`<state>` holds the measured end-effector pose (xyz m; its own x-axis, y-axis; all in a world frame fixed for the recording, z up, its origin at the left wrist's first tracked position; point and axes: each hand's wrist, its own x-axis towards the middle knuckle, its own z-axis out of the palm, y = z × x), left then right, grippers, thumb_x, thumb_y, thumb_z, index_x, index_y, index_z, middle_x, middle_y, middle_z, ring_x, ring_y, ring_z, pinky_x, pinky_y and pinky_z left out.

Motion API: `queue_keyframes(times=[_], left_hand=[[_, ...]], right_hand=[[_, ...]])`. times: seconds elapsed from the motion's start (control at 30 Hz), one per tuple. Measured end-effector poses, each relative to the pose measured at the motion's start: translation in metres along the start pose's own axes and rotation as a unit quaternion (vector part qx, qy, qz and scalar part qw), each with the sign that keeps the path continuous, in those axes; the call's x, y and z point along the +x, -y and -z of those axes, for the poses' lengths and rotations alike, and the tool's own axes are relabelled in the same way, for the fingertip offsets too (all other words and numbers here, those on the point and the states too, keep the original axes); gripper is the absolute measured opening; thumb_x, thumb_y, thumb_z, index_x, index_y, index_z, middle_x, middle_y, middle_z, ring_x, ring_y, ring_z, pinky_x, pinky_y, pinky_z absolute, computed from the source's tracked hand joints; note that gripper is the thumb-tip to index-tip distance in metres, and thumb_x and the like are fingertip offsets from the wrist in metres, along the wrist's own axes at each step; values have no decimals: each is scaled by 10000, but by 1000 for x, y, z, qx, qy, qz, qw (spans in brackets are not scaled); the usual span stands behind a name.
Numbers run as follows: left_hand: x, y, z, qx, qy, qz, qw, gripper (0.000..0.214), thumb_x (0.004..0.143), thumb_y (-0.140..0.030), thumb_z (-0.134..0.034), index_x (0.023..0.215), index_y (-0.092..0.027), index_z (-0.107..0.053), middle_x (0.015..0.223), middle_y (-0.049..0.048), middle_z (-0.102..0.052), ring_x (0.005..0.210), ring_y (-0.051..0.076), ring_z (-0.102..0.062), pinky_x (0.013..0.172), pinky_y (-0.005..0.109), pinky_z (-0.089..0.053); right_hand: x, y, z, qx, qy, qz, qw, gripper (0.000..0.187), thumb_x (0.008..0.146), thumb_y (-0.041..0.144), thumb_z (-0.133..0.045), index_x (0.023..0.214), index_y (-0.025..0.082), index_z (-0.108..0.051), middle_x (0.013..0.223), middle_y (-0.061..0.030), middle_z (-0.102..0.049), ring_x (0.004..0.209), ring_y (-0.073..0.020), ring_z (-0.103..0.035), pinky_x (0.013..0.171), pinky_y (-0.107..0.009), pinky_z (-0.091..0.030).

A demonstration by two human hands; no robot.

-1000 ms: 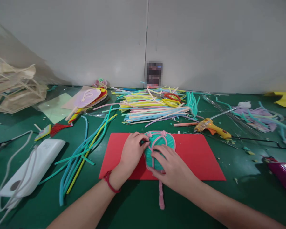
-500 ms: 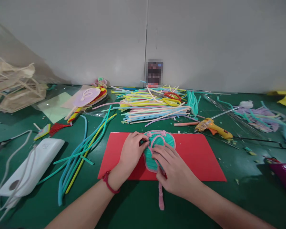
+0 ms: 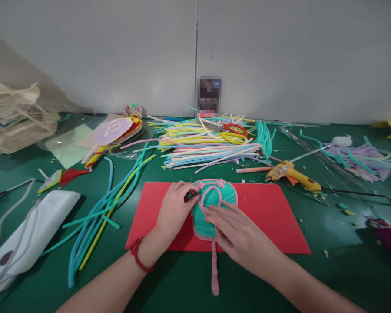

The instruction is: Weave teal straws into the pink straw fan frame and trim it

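Note:
A teal fan [image 3: 204, 226] with a pink edge and a twisted pink handle [image 3: 214, 269] lies on a red board [image 3: 263, 217]. Small pink flowers decorate its top. On the fan's face a pink pipe cleaner [image 3: 220, 194] is curved into a loop. My left hand [image 3: 177, 208] is closed at the fan's left edge, thumb and forefinger pinching the loop's left end. From the lower right, my right hand [image 3: 237, 230] holds the loop with its fingers close together over the fan. Its thumb is mostly hidden.
Behind the board lies a pile of coloured pipe cleaners [image 3: 208, 150] with scissors [image 3: 234, 132] on top. A yellow glue gun [image 3: 296, 175] rests at right. Loose pipe cleaners [image 3: 109, 213], a white power bank [image 3: 42, 230] and a lilac fan [image 3: 114, 131] are at left.
The pink pipe cleaner has gone from an open curve to a rounder, closed loop lying on the fan. My right hand has shifted slightly, and the view has moved a little.

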<state>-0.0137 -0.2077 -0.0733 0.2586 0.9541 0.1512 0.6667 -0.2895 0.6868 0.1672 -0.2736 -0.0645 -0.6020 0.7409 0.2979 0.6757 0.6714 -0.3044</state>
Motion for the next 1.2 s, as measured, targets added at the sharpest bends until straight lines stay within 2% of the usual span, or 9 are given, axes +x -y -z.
queue_keyframes(times=[0.1,0.27,0.57,1.0,1.2], left_hand=[[-1,-1,-1,-8,-3,-12,1000,50,801,-163,-582,808,-207,-605,861,8,-604,856,159,-573,759,281,-479],[-3,0,-4,-21,5,-60,998,118,834,-108,-521,822,-209,-580,878,-5,-590,853,121,-587,745,223,-486],[-6,-3,-4,-1,24,-68,997,171,863,-124,-464,949,-223,-574,963,14,-634,884,136,-606,794,260,-508],[-4,0,-2,-54,31,-17,998,227,824,-144,-514,1030,-235,-546,975,2,-638,871,140,-620,781,268,-518],[-3,0,-2,-65,47,-23,996,246,838,-140,-492,1065,-227,-528,993,18,-623,895,155,-608,807,308,-514]], right_hand=[[0,1,0,9,8,-9,1000,369,834,80,-412,1180,152,-521,1223,-82,-592,1174,-198,-515,1012,-437,-423],[1,1,-2,37,-20,-40,998,355,829,80,-419,1159,160,-521,1168,-86,-626,1112,-196,-564,968,-426,-466],[2,1,-3,46,-32,-46,997,353,807,59,-431,1128,162,-535,1150,-91,-636,1096,-205,-576,955,-441,-476],[3,1,-3,43,-31,-47,997,351,798,52,-426,1105,164,-554,1156,-81,-635,1100,-200,-574,966,-431,-472],[3,2,-3,40,-34,-47,997,354,780,46,-451,1093,168,-562,1148,-80,-639,1089,-199,-581,956,-432,-481]])
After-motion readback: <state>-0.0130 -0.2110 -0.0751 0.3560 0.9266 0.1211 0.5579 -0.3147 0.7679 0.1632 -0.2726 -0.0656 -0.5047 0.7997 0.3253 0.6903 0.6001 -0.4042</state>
